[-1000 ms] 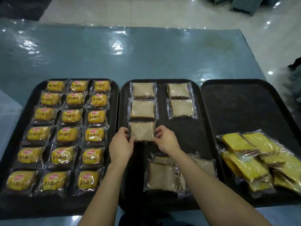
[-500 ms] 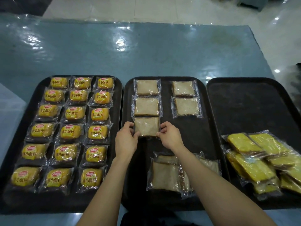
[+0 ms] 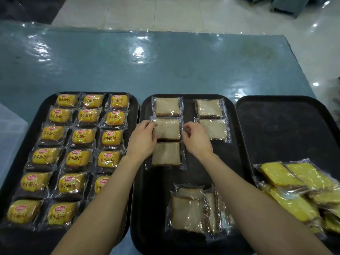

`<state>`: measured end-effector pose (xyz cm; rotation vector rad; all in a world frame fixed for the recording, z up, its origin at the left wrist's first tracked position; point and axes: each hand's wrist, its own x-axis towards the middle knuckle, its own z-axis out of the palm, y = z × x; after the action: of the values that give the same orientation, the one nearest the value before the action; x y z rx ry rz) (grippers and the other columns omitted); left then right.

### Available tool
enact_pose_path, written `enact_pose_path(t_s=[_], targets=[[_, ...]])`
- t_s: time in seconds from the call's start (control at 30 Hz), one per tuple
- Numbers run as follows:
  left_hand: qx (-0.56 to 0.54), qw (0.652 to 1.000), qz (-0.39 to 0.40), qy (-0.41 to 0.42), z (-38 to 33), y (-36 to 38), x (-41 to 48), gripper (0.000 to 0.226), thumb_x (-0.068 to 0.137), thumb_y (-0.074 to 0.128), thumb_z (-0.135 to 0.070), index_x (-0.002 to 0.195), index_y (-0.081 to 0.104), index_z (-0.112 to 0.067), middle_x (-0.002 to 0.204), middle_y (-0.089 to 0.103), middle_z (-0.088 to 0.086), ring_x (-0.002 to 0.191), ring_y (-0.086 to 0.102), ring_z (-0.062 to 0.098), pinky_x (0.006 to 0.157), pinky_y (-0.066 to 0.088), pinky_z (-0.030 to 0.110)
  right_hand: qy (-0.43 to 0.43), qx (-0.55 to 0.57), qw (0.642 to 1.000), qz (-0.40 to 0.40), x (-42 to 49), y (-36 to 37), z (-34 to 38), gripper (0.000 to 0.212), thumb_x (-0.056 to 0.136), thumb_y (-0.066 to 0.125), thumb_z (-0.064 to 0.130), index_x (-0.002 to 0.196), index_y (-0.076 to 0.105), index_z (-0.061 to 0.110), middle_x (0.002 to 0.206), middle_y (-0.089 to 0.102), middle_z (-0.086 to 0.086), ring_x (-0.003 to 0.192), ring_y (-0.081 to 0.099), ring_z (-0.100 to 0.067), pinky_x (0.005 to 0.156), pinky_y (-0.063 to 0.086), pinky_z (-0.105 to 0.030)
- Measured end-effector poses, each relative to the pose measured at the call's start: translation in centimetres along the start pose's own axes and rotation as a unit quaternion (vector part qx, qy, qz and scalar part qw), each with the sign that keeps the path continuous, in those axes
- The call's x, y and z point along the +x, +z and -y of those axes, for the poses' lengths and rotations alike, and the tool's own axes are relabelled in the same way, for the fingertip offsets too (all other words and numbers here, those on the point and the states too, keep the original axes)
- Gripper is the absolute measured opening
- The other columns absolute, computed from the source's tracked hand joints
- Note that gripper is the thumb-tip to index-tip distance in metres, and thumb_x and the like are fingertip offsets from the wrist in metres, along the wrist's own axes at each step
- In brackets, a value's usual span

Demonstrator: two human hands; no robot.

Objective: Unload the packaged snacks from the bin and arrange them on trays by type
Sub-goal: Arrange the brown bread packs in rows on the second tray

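My left hand (image 3: 145, 138) grips a glossy square packet (image 3: 168, 128) on the black tray (image 3: 193, 173). My right hand (image 3: 197, 139) curls its fingers beside the seam; grasp unclear.

Setting, seen from above. A long table (image 3: 165, 67) with a blue-green top fills the middle ground; a clear, slightly wrinkled plastic film (image 3: 88, 32) covers it, its far edge lifting in small folds. Overhead lamps show as bright white glints (image 3: 138, 50) on the film, strongest near the centre and the far left. Beyond the table's far edge lies a floor (image 3: 165, 13) of large, pale, glossy tiles with thin joints; further lamp reflections (image 3: 315, 84) dot it at the right. A dark patch of floor or matting (image 3: 22, 8) occupies the upper left corner. Grey-blue furniture (image 3: 287, 4), cut off by the frame, stands at the upper right. Lighting is dim and cool overall.
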<state>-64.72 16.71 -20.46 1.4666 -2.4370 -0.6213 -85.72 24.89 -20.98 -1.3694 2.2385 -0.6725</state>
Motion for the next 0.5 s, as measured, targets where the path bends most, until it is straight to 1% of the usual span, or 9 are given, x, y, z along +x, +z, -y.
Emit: enact_pose_path(t_s=[0.03,0.1,0.17,0.2,0.23,0.3,0.37,0.43,0.5], targets=[[0.002,1.000,0.013,0.002,0.1,0.0,1.2,0.044,0.109,0.061,-0.033,0.151,0.057,-0.023,0.154,0.054,-0.001,0.142,0.051,0.020,0.116,0.050,0.044,-0.012,-0.015,1.000,0.003,1.2,0.0,0.1,0.026,0.106,0.062,0.020,0.130,0.070,0.016,0.122,0.069,-0.002,0.111,0.067,-0.021,0.101,0.057,-0.042],[-0.002,0.999,0.038,-0.004,0.2,0.0,3.3,0.048,0.112,0.056,-0.034,0.158,0.052,-0.023,0.163,0.047,0.000,0.149,0.046,0.022,0.119,0.046,0.045,-0.017,-0.039,0.999,0.018,3.4,0.2,0.4,0.038,0.110,0.055,0.019,0.146,0.062,0.014,0.143,0.065,-0.008,0.129,0.063,-0.027,0.111,0.050,-0.041],[0.002,0.998,0.067,-0.013,0.3,0.2,5.0,0.052,0.113,0.054,-0.034,0.163,0.046,-0.023,0.171,0.039,0.002,0.155,0.042,0.024,0.124,0.043,0.047,-0.001,-0.049,0.997,0.052,5.2,0.6,0.5,0.048,0.112,0.049,0.019,0.160,0.050,0.012,0.162,0.052,-0.009,0.146,0.052,-0.029,0.122,0.042,-0.043],[0.003,0.996,0.082,-0.019,0.4,0.4,5.6,0.055,0.113,0.053,-0.035,0.165,0.043,-0.022,0.173,0.036,0.003,0.156,0.040,0.026,0.126,0.042,0.048,0.005,-0.057,0.996,0.073,5.9,0.9,0.4,0.051,0.113,0.047,0.018,0.163,0.045,0.011,0.167,0.047,-0.009,0.152,0.047,-0.030,0.126,0.039,-0.043],[0.003,0.995,0.093,-0.025,0.4,0.5,6.0,0.056,0.113,0.053,-0.036,0.166,0.042,-0.020,0.174,0.034,0.004,0.158,0.039,0.026,0.127,0.040,0.048,0.007,-0.065,0.994,0.091,6.4,1.3,0.3,0.053,0.112,0.046,0.018,0.164,0.043,0.010,0.169,0.044,-0.010,0.154,0.044,-0.030,0.127,0.037,-0.043],[0.009,0.994,0.104,-0.030,0.7,0.7,6.6,0.057,0.113,0.052,-0.036,0.165,0.042,-0.015,0.174,0.035,0.005,0.158,0.039,0.026,0.128,0.035,0.047,0.005,-0.070,0.992,0.104,7.0,2.1,0.0,0.051,0.111,0.045,0.017,0.162,0.046,0.011,0.166,0.049,-0.010,0.151,0.048,-0.031,0.125,0.040,-0.045],[0.023,0.994,0.102,-0.018,1.0,0.8,6.9,0.056,0.113,0.053,-0.036,0.163,0.044,-0.012,0.172,0.040,0.007,0.157,0.040,0.026,0.130,0.033,0.045,0.007,-0.062,0.993,0.096,7.1,2.7,-0.3,0.048,0.111,0.044,0.020,0.157,0.052,0.013,0.160,0.056,-0.009,0.146,0.054,-0.031,0.121,0.045,-0.047],[0.039,0.995,0.096,-0.006,1.5,1.0,7.1,0.056,0.113,0.053,-0.037,0.162,0.047,-0.011,0.169,0.044,0.008,0.156,0.041,0.027,0.131,0.032,0.045,0.008,-0.054,0.994,0.090,6.9,3.0,-0.5,0.047,0.110,0.046,0.021,0.157,0.053,0.016,0.159,0.057,-0.006,0.143,0.057,-0.029,0.119,0.048,-0.047],[0.056,0.994,0.094,-0.006,2.0,1.1,7.3,0.057,0.113,0.052,-0.039,0.162,0.046,-0.010,0.169,0.044,0.009,0.156,0.040,0.028,0.131,0.031,0.046,0.004,-0.055,0.994,0.094,6.9,2.9,-0.5,0.048,0.110,0.048,0.022,0.158,0.052,0.017,0.160,0.056,-0.006,0.144,0.056,-0.028,0.119,0.048,-0.046]])
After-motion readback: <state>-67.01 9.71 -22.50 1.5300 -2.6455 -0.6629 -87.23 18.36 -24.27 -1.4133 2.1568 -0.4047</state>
